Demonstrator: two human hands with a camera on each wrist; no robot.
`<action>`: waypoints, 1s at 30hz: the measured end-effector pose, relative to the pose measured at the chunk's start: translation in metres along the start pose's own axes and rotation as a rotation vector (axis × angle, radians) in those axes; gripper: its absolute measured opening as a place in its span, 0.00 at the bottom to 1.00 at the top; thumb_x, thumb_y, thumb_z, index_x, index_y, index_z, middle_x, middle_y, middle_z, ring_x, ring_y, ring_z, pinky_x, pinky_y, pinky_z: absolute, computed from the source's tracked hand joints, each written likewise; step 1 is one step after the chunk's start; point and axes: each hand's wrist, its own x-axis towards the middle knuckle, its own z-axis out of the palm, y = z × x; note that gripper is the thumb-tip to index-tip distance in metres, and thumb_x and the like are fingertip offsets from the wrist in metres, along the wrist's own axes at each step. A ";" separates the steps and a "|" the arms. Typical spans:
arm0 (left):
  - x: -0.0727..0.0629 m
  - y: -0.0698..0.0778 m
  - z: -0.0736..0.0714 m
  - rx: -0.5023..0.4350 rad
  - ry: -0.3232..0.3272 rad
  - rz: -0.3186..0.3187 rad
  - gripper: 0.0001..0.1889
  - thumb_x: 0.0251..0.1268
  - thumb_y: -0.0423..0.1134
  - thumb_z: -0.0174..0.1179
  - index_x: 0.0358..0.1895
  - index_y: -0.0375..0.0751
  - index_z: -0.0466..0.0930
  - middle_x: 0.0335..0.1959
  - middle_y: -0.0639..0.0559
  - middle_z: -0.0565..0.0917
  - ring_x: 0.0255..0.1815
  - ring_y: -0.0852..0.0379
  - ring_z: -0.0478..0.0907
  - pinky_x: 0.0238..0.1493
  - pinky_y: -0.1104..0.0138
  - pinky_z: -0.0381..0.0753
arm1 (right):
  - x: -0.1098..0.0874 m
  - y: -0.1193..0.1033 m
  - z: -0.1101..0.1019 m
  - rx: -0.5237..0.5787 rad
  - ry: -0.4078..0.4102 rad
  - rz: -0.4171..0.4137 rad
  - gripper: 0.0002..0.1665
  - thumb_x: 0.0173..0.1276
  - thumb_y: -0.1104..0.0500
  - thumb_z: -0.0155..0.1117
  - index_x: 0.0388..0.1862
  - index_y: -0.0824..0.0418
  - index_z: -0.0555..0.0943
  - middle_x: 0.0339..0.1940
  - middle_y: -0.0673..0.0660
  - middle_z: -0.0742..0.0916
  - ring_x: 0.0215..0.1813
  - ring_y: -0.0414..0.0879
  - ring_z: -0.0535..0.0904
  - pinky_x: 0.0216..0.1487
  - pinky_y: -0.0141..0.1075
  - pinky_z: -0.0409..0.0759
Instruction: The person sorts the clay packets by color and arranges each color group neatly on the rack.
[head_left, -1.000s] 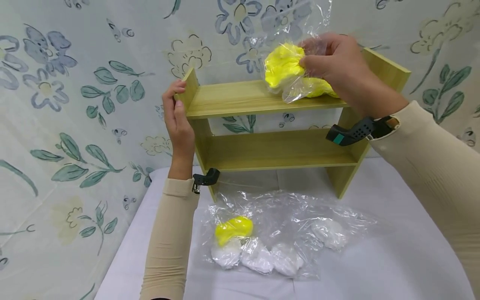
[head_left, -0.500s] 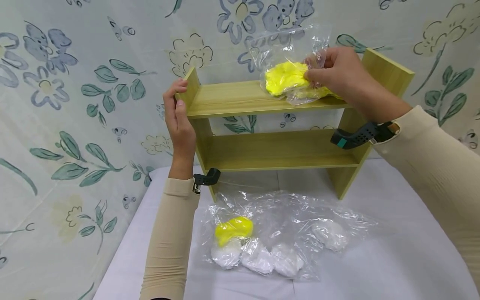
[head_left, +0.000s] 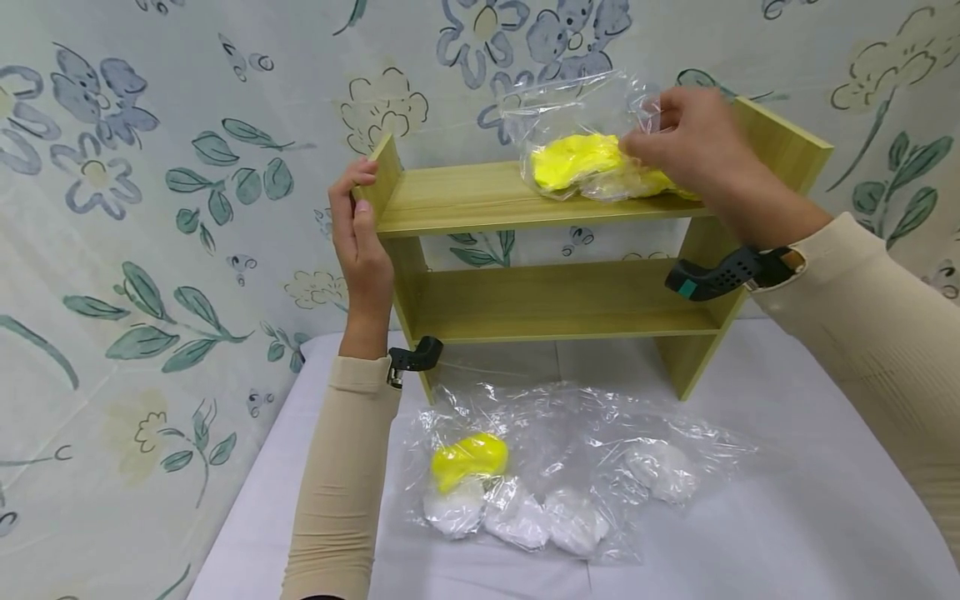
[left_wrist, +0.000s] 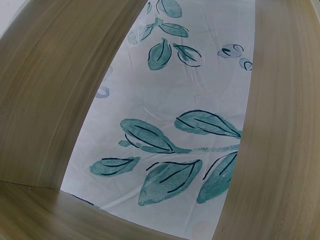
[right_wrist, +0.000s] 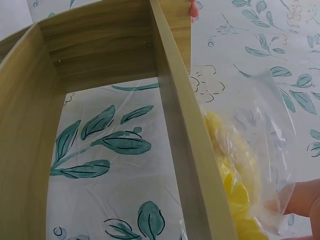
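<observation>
In the head view my left hand [head_left: 362, 242] grips the upright left side panel of a light wooden shelf [head_left: 465, 200], its fingers over the outer edge. On the top board lies a clear plastic bag [head_left: 592, 104] with a soft, crumpled yellow lump [head_left: 573, 160] inside. My right hand [head_left: 701, 150] pinches the bag's right side with thumb and fingers. More yellow stuff [head_left: 663, 184] shows under that hand, partly hidden by it. The right wrist view has the yellow lumps [right_wrist: 235, 192] against the board's edge, with my fingertips [right_wrist: 295, 202] at the plastic.
Below the shelf, on the white-covered table [head_left: 750, 533], lies a large clear plastic bag [head_left: 555, 417] with one yellow lump [head_left: 470, 460] and several white lumps [head_left: 576, 518]. A lower board [head_left: 562, 300] spans the side panels. Floral cloth [head_left: 187, 333] hangs behind.
My right hand has lowered the bag with the yellow lump from above the top board down onto it. The left hand stays on the side panel.
</observation>
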 end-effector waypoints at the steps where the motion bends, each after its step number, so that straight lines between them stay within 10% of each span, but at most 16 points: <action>1: 0.000 0.000 0.000 -0.001 0.001 0.001 0.16 0.66 0.28 0.34 0.48 0.17 0.64 0.57 0.26 0.71 0.69 0.55 0.63 0.73 0.58 0.56 | 0.000 0.000 -0.001 0.007 0.008 0.013 0.40 0.67 0.44 0.59 0.73 0.59 0.62 0.66 0.61 0.72 0.57 0.52 0.68 0.59 0.35 0.73; 21: -0.001 0.001 0.002 -0.024 0.012 -0.002 0.16 0.65 0.27 0.34 0.48 0.15 0.63 0.57 0.25 0.70 0.69 0.50 0.64 0.73 0.57 0.57 | -0.026 0.003 -0.027 0.136 0.092 0.006 0.37 0.66 0.47 0.62 0.72 0.51 0.65 0.59 0.51 0.76 0.59 0.44 0.70 0.64 0.33 0.69; 30: 0.000 0.001 0.002 -0.026 0.023 0.000 0.16 0.65 0.28 0.34 0.47 0.15 0.63 0.57 0.26 0.70 0.68 0.46 0.64 0.72 0.57 0.59 | -0.060 0.005 -0.038 0.483 0.117 -0.044 0.34 0.63 0.54 0.68 0.68 0.53 0.69 0.58 0.51 0.78 0.56 0.44 0.73 0.52 0.20 0.74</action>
